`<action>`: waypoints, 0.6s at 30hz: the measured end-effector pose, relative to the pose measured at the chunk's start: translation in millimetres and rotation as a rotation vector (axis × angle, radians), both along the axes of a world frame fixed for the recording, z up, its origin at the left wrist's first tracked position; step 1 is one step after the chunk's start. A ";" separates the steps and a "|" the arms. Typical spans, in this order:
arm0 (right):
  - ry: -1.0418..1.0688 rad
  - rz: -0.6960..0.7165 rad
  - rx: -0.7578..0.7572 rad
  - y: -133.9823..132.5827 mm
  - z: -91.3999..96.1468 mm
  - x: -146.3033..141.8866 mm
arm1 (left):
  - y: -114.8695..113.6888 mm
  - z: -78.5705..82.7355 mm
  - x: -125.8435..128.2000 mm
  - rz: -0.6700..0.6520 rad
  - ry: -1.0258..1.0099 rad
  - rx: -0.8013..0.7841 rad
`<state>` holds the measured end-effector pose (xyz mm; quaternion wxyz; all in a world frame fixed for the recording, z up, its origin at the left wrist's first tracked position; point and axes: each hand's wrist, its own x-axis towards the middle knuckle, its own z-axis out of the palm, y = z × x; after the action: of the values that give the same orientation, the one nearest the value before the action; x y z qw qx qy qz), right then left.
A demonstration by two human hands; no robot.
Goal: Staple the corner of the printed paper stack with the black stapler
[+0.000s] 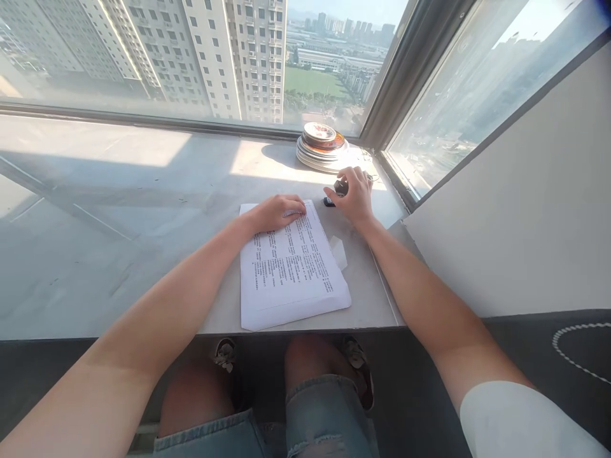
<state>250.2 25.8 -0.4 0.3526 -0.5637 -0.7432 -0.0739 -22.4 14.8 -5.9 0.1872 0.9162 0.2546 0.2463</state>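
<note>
A printed paper sheet, apparently on top of a few others, lies on the pale tiled ledge in front of me. Across its upper part rests my left hand, fingers laid on the paper and pinching nothing that shows. Beyond the paper's upper right corner, my right hand curves its thumb and fingers around a small black object. A dark end of something sticks out under the thumb. The hand covers most of this, so its kind is unclear. A folded white scrap sits against the sheet's right edge.
Behind my right hand, a stack of plates stands by the window corner. The window frame and a white wall bound the ledge at the back and right. A twisted cord hangs at lower right.
</note>
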 end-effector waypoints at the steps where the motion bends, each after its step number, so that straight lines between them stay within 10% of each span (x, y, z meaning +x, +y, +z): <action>1: 0.045 -0.007 -0.002 -1.2 0.6 2.2 | 0.2 -0.3 -0.4 0.000 0.005 0.000; 18: 0.436 -0.112 -0.166 -11.1 -5.7 2.3 | -16.9 0.7 -10.0 0.071 0.080 -0.050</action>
<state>252.5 14.7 -6.1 0.4526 -0.6338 -0.6205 0.0912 -32.4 -2.0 -5.2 0.1910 0.9107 0.3004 0.2094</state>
